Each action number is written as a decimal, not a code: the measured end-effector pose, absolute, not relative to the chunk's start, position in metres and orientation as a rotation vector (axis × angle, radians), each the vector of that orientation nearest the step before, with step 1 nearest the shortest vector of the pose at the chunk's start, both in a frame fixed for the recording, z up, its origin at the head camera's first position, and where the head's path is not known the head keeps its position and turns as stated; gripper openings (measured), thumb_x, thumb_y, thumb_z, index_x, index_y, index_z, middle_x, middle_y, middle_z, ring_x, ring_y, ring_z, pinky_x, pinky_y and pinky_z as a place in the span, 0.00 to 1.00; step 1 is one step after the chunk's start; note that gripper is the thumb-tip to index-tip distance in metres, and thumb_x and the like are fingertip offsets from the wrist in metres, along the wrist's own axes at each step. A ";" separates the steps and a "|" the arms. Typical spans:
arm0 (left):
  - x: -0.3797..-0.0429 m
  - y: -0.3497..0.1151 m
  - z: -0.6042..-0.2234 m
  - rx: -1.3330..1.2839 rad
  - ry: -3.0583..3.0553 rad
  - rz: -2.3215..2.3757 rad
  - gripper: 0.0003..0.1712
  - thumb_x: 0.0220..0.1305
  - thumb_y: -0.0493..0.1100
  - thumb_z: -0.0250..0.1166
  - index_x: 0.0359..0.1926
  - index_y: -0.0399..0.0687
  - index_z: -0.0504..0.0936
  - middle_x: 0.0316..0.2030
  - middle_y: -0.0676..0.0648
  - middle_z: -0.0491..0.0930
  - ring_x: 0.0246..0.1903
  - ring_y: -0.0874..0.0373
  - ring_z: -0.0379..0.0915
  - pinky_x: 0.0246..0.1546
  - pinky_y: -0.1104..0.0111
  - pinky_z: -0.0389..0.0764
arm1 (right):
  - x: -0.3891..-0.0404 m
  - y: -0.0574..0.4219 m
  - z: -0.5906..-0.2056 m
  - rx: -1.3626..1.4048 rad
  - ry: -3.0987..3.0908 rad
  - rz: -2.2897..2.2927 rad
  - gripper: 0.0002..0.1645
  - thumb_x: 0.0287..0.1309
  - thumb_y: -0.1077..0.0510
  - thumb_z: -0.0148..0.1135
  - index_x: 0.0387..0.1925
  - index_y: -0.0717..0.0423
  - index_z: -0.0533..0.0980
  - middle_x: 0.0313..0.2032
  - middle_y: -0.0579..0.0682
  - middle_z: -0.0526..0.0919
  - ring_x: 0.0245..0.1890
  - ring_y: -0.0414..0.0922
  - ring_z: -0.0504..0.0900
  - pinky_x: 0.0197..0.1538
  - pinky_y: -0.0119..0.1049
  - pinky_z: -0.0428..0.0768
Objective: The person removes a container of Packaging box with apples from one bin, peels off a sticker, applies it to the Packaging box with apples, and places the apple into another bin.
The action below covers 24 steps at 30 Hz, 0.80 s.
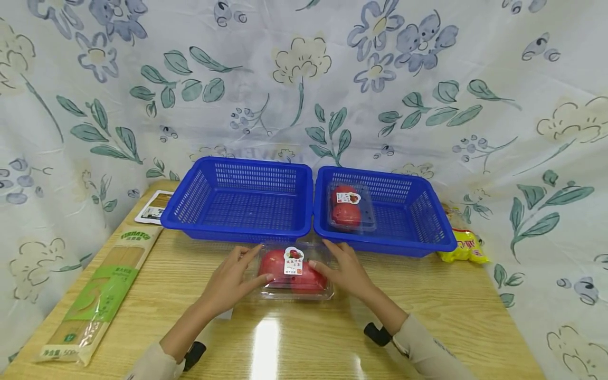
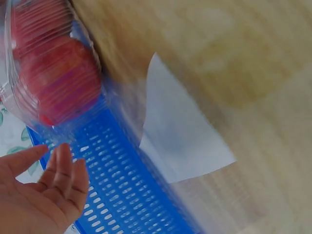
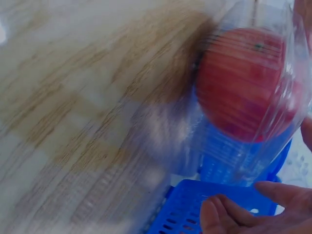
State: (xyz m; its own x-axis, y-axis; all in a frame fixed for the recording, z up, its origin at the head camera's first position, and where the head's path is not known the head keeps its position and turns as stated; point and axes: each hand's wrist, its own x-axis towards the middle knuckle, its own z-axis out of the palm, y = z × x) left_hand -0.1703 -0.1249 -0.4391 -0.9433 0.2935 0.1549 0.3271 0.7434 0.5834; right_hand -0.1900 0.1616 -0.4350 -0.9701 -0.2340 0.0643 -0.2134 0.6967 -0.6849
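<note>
In the head view a clear plastic box of red tomatoes (image 1: 309, 282), with a white label on its lid, is at the middle of the table in front of two blue baskets. My left hand (image 1: 230, 279) is at the box's left side and my right hand (image 1: 350, 272) at its right, both with fingers spread. Each thumb reaches over the lid's edge. In the left wrist view the left fingers (image 2: 63, 180) lie a little apart from the box; the right wrist view shows the right fingers (image 3: 229, 212) loosely bent below it. Whether either hand touches the box I cannot tell.
The right blue basket (image 1: 404, 245) holds another box of tomatoes (image 1: 347, 214); the left basket (image 1: 237, 232) stands beside it. A long noodle packet (image 1: 102, 290) and a white-edged packet (image 1: 154, 208) lie left, a yellow packet (image 1: 463, 248) right. White paper (image 2: 183, 131) lies near my left wrist.
</note>
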 end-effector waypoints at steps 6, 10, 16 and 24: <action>-0.166 -0.125 -0.445 -0.429 -3.032 -1.022 0.53 0.58 0.72 0.63 0.76 0.52 0.59 0.60 0.38 0.70 0.46 0.50 0.78 0.36 0.56 0.79 | -0.201 0.167 -0.445 -0.358 2.743 -1.161 0.43 0.64 0.38 0.61 0.73 0.53 0.63 0.69 0.62 0.67 0.72 0.68 0.58 0.66 0.69 0.60; -0.165 -0.128 -0.446 -0.429 -3.067 -1.105 0.52 0.59 0.72 0.62 0.77 0.55 0.57 0.64 0.38 0.67 0.52 0.47 0.77 0.39 0.51 0.80 | -0.200 0.171 -0.448 -0.380 2.674 -1.249 0.40 0.64 0.41 0.62 0.72 0.53 0.65 0.70 0.60 0.67 0.72 0.65 0.60 0.67 0.66 0.62; -0.165 -0.135 -0.448 -0.447 -3.046 -1.217 0.51 0.61 0.67 0.63 0.77 0.53 0.56 0.63 0.40 0.69 0.51 0.50 0.75 0.37 0.57 0.78 | -0.183 0.177 -0.449 -0.408 2.625 -1.415 0.34 0.63 0.48 0.66 0.66 0.55 0.71 0.63 0.57 0.76 0.62 0.57 0.75 0.58 0.54 0.78; -0.165 -0.138 -0.453 -0.463 -3.019 -1.418 0.58 0.59 0.65 0.67 0.79 0.49 0.46 0.72 0.31 0.56 0.55 0.40 0.76 0.54 0.37 0.73 | -0.151 0.182 -0.449 -0.484 2.613 -1.453 0.32 0.55 0.48 0.73 0.58 0.56 0.75 0.55 0.55 0.81 0.56 0.55 0.78 0.54 0.52 0.79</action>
